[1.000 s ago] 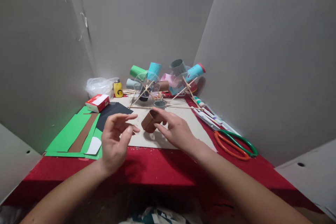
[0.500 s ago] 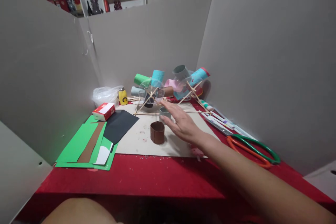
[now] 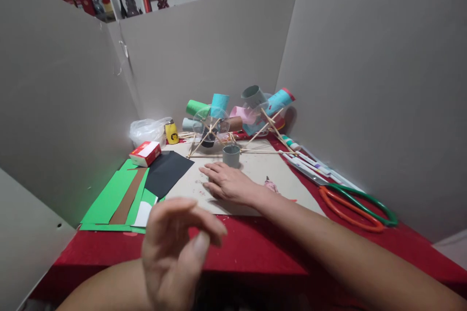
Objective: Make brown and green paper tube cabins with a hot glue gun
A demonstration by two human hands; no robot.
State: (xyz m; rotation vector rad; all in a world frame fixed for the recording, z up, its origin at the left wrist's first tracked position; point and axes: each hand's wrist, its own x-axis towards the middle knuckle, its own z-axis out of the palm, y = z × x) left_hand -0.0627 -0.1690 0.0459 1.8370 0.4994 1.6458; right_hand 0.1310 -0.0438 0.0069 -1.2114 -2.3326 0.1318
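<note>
My left hand (image 3: 182, 248) is raised near the camera over the table's front edge. Its fingers curl towards the thumb with a gap between them, and nothing is in it. Palm down, my right hand (image 3: 229, 183) is low over the pale board (image 3: 292, 194), fingers stretched to the left and partly apart. The brown paper ring seen there earlier is hidden, and I cannot make out whether the hand touches it. Just behind the right hand stands a grey paper ring (image 3: 231, 156). A small pink object with a dark tip (image 3: 270, 185) lies beside my right wrist.
Stick-framed wheels carrying coloured paper tubes (image 3: 220, 105) stand at the back. Green sheets (image 3: 105, 194), a black sheet (image 3: 170, 172) and a red box (image 3: 145, 154) lie left. Large scissors (image 3: 350, 204) and several markers (image 3: 321, 167) lie right. Grey panels surround the red table.
My right hand has come down and towards me, over the brown ring's spot, hiding it. My left hand has risen into view. The grey ring and pink object show more fully.
</note>
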